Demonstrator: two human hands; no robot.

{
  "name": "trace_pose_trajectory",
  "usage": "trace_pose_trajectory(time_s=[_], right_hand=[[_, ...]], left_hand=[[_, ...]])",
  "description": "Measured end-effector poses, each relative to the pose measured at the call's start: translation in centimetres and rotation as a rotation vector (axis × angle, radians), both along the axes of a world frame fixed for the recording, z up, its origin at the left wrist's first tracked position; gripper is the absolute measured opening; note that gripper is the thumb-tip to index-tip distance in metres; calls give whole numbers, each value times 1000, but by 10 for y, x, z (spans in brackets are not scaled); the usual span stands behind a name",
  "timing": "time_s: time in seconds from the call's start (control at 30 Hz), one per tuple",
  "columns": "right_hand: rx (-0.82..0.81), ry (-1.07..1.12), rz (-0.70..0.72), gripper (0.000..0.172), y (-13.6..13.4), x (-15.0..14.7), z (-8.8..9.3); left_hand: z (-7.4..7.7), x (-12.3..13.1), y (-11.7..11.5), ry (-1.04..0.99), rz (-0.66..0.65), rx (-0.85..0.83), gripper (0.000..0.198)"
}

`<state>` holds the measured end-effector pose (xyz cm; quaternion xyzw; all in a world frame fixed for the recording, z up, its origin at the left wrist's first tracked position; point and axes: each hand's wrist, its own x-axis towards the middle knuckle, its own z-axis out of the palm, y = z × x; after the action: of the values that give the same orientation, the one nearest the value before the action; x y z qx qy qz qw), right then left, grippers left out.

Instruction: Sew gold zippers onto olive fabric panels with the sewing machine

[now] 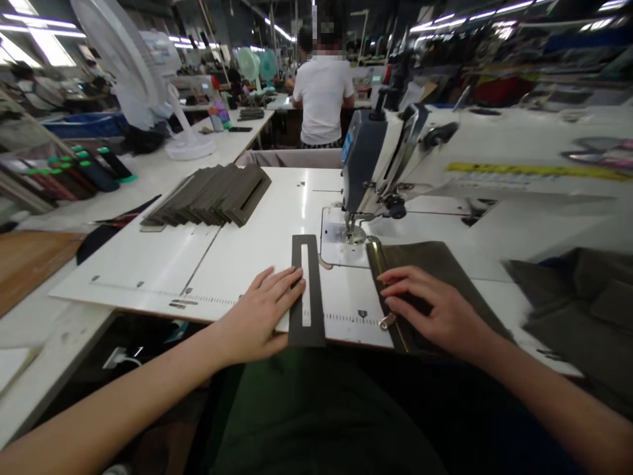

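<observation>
Evidently, left hand [267, 303] (flat) rests on slotted strip [315, 290]; right hand [430, 300], half-curled, overlies zipper [376, 254].

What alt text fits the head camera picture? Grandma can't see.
A person's left hand rests on a dark slotted strip near a sewing machine, while the right hand is over dark fabric edged with a gold zipper. Dark pieces lie fanned on the white table.

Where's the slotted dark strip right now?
Head view, center: the slotted dark strip lies on the white tabletop at its near edge, just left of the metal needle plate, the left hand touching its left side.
</observation>
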<state>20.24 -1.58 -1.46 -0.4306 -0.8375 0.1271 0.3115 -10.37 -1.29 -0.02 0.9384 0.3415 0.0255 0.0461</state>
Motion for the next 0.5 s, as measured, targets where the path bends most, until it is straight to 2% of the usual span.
trace_pose_trajectory(time_s=[0.1, 0.23, 0.37, 0.5], right_hand=[[48, -75, -85, 22, 15, 9, 2], [56, -272, -49, 39, 30, 14, -17], [73, -307, -78, 41, 32, 13, -32], [106, -267, -108, 41, 29, 13, -32]], left_hand=[[1, 3, -2, -72, 15, 8, 54], [-4, 9, 3, -111, 53, 17, 47], [-11, 12, 14, -130, 49, 103, 41], [-15, 14, 26, -162, 59, 176, 32]])
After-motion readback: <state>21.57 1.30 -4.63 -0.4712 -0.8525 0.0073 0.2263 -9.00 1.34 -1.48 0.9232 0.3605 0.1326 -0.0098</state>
